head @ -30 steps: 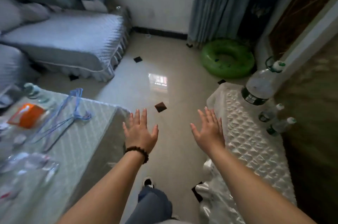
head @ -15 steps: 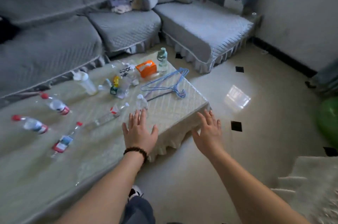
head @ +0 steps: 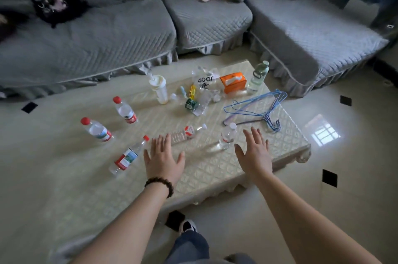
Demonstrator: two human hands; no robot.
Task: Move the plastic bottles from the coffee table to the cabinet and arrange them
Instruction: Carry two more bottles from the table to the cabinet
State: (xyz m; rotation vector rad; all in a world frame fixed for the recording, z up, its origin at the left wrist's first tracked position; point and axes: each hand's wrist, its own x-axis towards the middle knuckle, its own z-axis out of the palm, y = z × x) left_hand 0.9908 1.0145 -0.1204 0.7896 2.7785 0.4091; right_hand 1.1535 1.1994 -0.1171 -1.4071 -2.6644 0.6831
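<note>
Both my hands are spread flat and empty above the near edge of the coffee table (head: 215, 173), fingers splayed, palms down, holding nothing. My left hand (head: 163, 159) hangs just short of the lying clear bottle (head: 185, 133), whose base end sits right beyond my fingertips; its long axis runs away from me and to the right, white cap pointing toward the blue hangers (head: 258, 108). My right hand (head: 254, 154) is just beside the small white-capped bottle (head: 226, 137), which stands a little to its left, between my 2 hands. So each hand has its own nearest bottle, and I judge a grasp across the body of each is the natural next move.

To the left of my left hand lies the red-labelled bottle (head: 127, 157), red cap aimed up and to the right, also within easy reach. Farther left and well apart are 2 more red-capped bottles (head: 97, 130) and (head: 126, 110).

They all look like thin, clear plastic, mostly empty, so I expect them to be light, to roll easily and to dent under a tight squeeze. The cabinet is not in sight.
</note>
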